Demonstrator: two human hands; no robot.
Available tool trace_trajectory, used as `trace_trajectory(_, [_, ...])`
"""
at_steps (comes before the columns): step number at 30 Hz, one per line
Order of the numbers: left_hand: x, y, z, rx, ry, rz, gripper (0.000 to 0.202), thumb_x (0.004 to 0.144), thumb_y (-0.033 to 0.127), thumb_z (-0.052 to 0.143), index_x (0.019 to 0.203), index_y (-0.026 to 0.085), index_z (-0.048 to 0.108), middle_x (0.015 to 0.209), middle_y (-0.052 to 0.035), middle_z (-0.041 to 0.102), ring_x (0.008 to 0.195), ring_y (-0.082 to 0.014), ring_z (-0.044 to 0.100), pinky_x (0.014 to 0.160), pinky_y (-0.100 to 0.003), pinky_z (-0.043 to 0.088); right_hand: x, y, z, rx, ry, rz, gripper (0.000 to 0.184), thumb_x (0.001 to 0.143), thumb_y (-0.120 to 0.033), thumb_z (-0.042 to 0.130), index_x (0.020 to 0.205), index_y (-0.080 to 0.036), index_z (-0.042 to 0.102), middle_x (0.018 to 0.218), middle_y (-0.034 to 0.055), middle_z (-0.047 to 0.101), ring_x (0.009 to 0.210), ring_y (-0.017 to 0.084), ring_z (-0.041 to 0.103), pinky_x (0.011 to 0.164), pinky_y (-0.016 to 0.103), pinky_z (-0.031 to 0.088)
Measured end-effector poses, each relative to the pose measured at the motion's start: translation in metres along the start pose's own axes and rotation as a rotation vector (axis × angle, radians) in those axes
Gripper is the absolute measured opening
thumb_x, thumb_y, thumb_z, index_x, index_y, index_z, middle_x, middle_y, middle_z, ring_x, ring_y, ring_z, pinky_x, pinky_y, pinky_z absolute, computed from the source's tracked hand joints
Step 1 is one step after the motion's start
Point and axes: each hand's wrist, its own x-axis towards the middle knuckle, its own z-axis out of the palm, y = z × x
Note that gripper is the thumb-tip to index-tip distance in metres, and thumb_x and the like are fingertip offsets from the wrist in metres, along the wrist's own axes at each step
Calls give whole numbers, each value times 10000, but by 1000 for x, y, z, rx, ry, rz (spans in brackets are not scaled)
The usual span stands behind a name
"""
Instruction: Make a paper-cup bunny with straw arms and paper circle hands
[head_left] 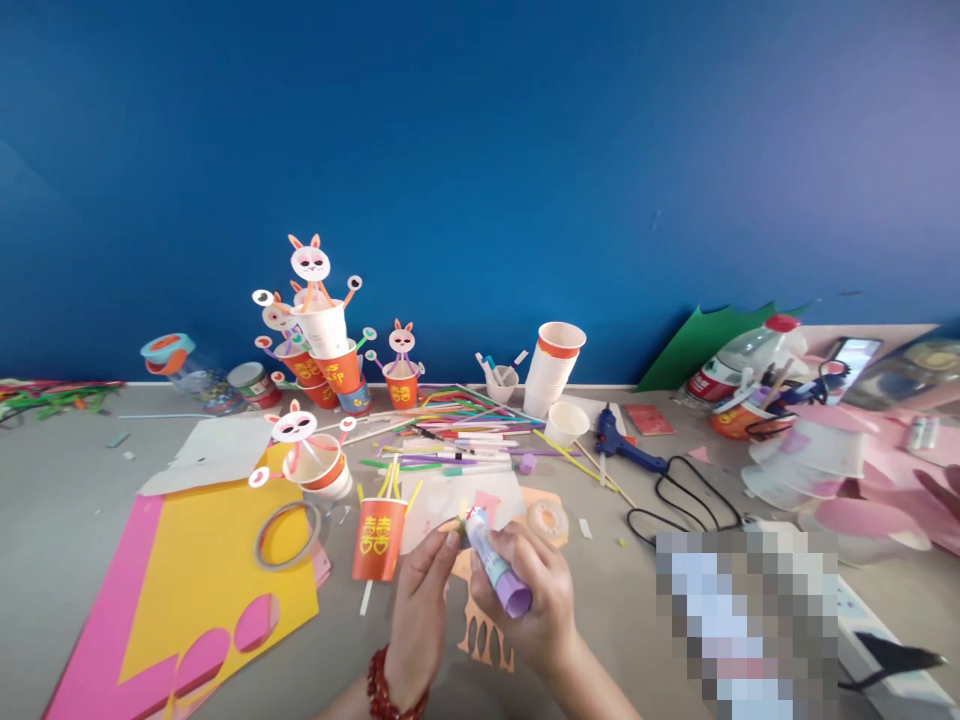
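Note:
My right hand (536, 585) is wrapped round a glue stick (491, 560) with a purple base, its tip pointing up and left. Between the thumb and fingers of my left hand (421, 590) is a small orange paper piece (450, 524), mostly hidden, and the glue stick's tip is right beside it. Whether they touch I cannot tell. Left of my hands, a red paper cup (379, 540) with gold characters has yellow pipe cleaners at its rim. Cut orange paper (484, 625) lies beneath my hands, near a tape roll (547, 520). A purple cap (527, 463) lies farther back.
Rabbit-faced cups (311, 470) stand at the left, behind yellow paper (225, 560) and a grey tape ring (287, 533). Markers (472, 440) spread across the middle back. A blue glue gun (626, 445) with a black cable, stacked cups (553, 370) and a bottle (742, 360) occupy the right.

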Motion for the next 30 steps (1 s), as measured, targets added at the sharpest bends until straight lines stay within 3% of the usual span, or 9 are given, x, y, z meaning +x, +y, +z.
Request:
trace_trajectory(5, [1,12,7,-110,-28,-117,390,667,445,824,936,171,758,1106,-93,738,1098,-300,657,991,-417,514,1,16,-18,-134,82,73,147,794,-166,630,923,-215,578,743,38,625,609,185,600,562,288,488])
trace_trajectory(8, [1,14,10,-131,3,-151,370,679,432,817,941,178,753,1122,-96,728,1105,-291,657,971,-393,533,3,12,-26,-101,86,45,203,773,-148,648,947,-214,570,738,38,616,611,189,601,566,298,499])
trace_trajectory(12, [0,4,5,-59,-1,-78,268,732,392,780,935,219,759,1139,-68,720,1141,-276,640,987,-364,532,6,-6,-20,-7,-37,-50,226,774,-112,605,966,-217,550,661,10,575,538,162,553,489,264,465])
trace_trajectory(15, [-1,-2,1,-13,-18,-36,280,737,405,772,946,220,759,1131,-67,724,1143,-278,638,994,-368,529,8,-12,-11,7,-40,-55,191,781,-110,589,939,-211,555,647,11,569,523,154,541,473,250,455])
trace_trajectory(20, [-4,3,3,33,-59,-5,312,754,448,746,965,218,756,1114,-74,733,1117,-272,653,1002,-374,517,6,-6,-4,-26,2,-87,196,794,-127,582,970,-212,573,633,4,561,511,157,527,470,251,445])
trace_trajectory(24, [-5,5,3,48,-90,28,356,744,478,749,956,192,752,1059,-80,753,1105,-300,655,967,-391,536,5,8,-10,-145,34,-7,108,815,-174,610,913,-215,587,673,22,590,547,173,564,506,270,466])
trace_trajectory(28, [1,1,-1,-29,51,-58,375,684,446,808,962,204,744,1149,-76,721,1133,-298,643,954,-382,548,5,13,-22,-153,117,31,169,795,-189,639,952,-225,589,725,36,616,606,199,604,562,305,489])
trace_trajectory(30, [2,-1,-1,-48,99,-77,319,703,404,803,960,225,746,1218,-72,688,1170,-285,624,969,-369,542,5,7,-23,-75,72,-11,221,777,-164,642,982,-219,581,705,29,600,582,192,592,535,296,478])
